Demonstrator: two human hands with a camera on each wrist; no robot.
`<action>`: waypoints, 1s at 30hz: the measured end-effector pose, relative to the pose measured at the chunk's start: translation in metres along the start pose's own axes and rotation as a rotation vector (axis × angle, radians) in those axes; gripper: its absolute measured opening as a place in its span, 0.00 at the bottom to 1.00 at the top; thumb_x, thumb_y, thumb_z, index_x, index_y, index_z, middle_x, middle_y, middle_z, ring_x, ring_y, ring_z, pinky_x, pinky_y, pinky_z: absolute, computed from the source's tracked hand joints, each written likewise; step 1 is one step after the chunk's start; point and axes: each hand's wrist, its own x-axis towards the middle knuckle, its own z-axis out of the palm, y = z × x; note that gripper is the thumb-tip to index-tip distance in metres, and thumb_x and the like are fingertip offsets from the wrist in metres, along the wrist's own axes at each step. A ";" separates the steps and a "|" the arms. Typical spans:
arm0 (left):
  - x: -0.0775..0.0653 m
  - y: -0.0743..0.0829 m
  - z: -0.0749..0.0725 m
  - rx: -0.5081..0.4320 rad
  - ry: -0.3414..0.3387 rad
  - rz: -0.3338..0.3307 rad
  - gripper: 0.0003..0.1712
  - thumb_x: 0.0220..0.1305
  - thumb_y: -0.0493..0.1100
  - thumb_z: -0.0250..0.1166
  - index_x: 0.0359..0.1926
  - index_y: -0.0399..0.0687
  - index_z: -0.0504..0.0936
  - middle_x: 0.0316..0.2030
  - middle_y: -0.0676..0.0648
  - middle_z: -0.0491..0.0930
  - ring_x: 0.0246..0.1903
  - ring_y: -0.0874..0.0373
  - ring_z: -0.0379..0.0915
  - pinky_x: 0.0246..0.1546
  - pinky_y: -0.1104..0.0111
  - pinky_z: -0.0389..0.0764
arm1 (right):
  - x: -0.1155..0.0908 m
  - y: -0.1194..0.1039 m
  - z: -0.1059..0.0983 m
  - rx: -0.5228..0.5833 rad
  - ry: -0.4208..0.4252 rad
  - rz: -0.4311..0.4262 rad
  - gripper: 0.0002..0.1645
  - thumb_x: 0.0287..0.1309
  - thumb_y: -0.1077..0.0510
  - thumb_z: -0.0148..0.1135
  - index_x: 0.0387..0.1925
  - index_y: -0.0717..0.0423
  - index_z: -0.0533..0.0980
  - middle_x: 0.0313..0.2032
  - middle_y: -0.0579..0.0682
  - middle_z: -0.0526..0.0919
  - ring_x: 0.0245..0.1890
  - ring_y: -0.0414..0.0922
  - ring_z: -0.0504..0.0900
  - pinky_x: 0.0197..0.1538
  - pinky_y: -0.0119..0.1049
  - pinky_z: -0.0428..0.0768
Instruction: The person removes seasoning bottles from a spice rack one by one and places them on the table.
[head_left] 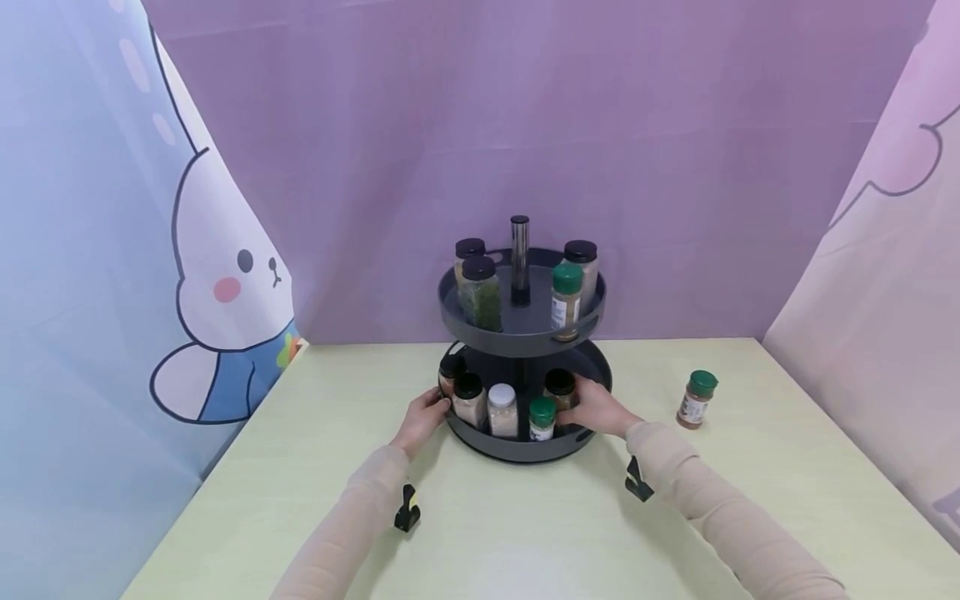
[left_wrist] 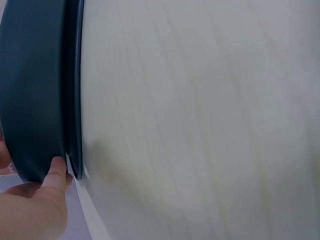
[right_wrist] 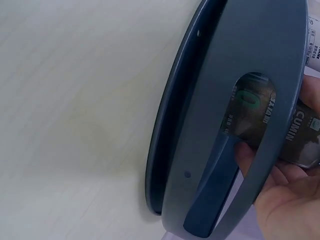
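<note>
A dark grey two-tier round spice rack (head_left: 521,343) stands on the table. At the left edge of its lower tray (head_left: 517,451), my left hand (head_left: 422,421) grips the wall, with fingers (left_wrist: 56,172) against the outside. My right hand (head_left: 600,408) reaches over the right rim and holds a black-lidded cumin jar (right_wrist: 300,137), its fingers round the jar. That jar sits inside the lower tray, partly visible through the handle slot. Beside it are a green-lidded jar (head_left: 542,419), a white-lidded jar (head_left: 502,411) and two black-lidded jars (head_left: 470,402) near my left hand.
The upper tray (head_left: 517,340) carries several jars, including a green-lidded one (head_left: 566,302) and one with green contents (head_left: 482,296). Another green-lidded jar (head_left: 697,400) stands on the table (head_left: 795,467) at right. A purple curtain (head_left: 375,167) hangs behind.
</note>
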 end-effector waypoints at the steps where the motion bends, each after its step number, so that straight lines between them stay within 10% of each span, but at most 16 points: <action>1: 0.000 0.000 0.000 -0.002 -0.003 0.003 0.28 0.67 0.38 0.47 0.66 0.31 0.57 0.62 0.30 0.62 0.60 0.40 0.63 0.59 0.53 0.68 | 0.000 -0.001 0.000 0.002 -0.001 0.001 0.41 0.41 0.60 0.70 0.58 0.59 0.61 0.36 0.52 0.78 0.29 0.44 0.71 0.29 0.34 0.72; 30: 0.000 -0.001 0.001 0.006 0.008 0.010 0.28 0.67 0.37 0.48 0.65 0.31 0.58 0.62 0.31 0.62 0.60 0.41 0.63 0.60 0.54 0.68 | -0.002 -0.003 0.000 0.033 0.034 0.027 0.39 0.40 0.61 0.70 0.56 0.57 0.64 0.36 0.53 0.78 0.28 0.44 0.72 0.28 0.34 0.73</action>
